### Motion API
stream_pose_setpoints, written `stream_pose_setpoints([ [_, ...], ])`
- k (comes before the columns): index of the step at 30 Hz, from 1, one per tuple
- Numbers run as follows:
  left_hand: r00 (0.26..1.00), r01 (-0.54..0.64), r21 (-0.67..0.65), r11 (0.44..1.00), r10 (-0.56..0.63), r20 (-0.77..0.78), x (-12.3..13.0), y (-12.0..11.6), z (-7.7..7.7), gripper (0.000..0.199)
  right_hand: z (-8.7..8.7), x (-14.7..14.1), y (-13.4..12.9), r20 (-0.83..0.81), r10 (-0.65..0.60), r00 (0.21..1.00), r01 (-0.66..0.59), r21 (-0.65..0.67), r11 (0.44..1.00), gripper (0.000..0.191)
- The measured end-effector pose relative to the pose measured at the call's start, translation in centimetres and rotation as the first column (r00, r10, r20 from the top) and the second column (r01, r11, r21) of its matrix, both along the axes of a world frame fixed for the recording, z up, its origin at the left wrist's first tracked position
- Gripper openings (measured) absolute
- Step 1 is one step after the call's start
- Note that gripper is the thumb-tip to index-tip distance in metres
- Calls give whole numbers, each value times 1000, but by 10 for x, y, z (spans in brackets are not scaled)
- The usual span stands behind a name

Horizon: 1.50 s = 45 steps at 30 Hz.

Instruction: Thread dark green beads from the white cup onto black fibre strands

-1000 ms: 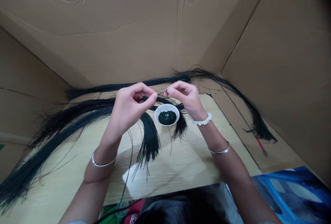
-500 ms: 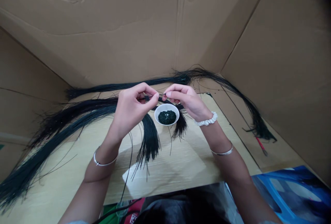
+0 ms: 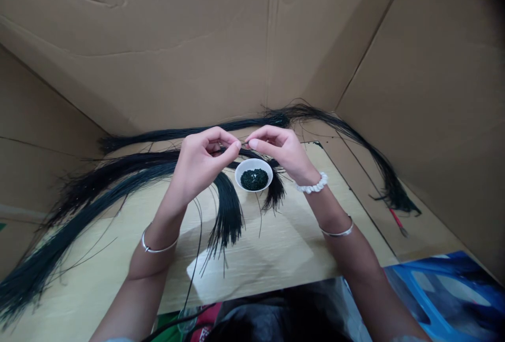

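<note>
My left hand [image 3: 205,160] and my right hand [image 3: 282,150] meet fingertip to fingertip just behind a small white bowl [image 3: 237,178]. Each is closed in a pinch. A thin dark strand seems to run between the fingertips, but it is too fine to make out fully. Inside the bowl lies a heap of tiny dark green pieces [image 3: 254,179], perhaps beads. Under my left hand passes a bundle of dark green wires [image 3: 229,210], its cut ends fanned out toward me. A blacker bundle [image 3: 275,194] shows its ends to the right of the bowl.
Along the back lies another dark bundle [image 3: 189,130], and a loose one [image 3: 366,144] curves down the right side. Near it is a red-handled tool [image 3: 396,219]. Cardboard walls [image 3: 177,52] enclose the pale table [image 3: 276,258]. A blue printed sheet [image 3: 445,294] lies at lower right.
My right hand has moved slightly left, bringing its fingertips closer to those of my left hand. The left hand has barely moved.
</note>
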<state>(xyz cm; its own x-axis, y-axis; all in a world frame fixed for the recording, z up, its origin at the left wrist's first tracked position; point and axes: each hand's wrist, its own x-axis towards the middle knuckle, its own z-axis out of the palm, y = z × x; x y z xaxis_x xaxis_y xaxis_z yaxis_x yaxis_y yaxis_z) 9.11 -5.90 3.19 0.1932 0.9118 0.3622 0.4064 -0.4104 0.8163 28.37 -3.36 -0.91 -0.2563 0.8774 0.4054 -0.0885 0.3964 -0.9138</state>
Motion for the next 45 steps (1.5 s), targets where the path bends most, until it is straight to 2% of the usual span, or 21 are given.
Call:
stream_pose_setpoints([
  [6,1000,29,-28,999,-28,13,0,0,1,13,-1,-4,-1,10,-8,1000,7,24,1000,23],
  [17,999,22,12,1000,-23,44,-1,4,-2,13,3,-3,-5,6,-140,990,139,108,984,23],
  [22,1000,17,-58,998,-18,-23,-2,4,1,15,2,-1,-2,-20,-146,989,147,83,986,22],
  [26,997,80,-100,992,-78,15,-1,4,4,13,2,-1,-2,-24,-141,990,143,68,987,22],
  [31,993,92,-113,989,-83,79,-4,10,2,14,3,-2,-2,-39,-144,989,147,71,987,29],
  [33,991,95,-107,990,-84,105,-5,13,0,14,-1,-1,3,-4,-167,986,167,76,983,32],
  [35,990,90,-107,990,-77,116,-6,15,-2,15,-9,1,10,154,-198,968,185,93,978,28],
  [36,990,86,-109,990,-72,120,-7,16,-2,15,-14,1,14,277,-204,939,182,105,978,26],
  [38,990,78,-116,990,-63,127,-7,17,-2,15,-24,0,20,526,-181,831,141,114,983,24],
  [39,990,72,-119,990,-56,129,-7,17,-1,15,-30,-2,22,654,-167,738,116,121,986,25],
  [41,991,58,-116,992,-42,130,-7,17,0,16,-41,-7,23,853,-152,499,76,132,988,27],
  [43,991,53,-115,992,-38,129,-7,16,1,16,-53,-14,23,951,-138,276,58,126,990,25],
  [45,990,59,-115,992,-44,131,-7,16,1,17,-66,-22,23,977,-107,186,59,97,994,21],
])
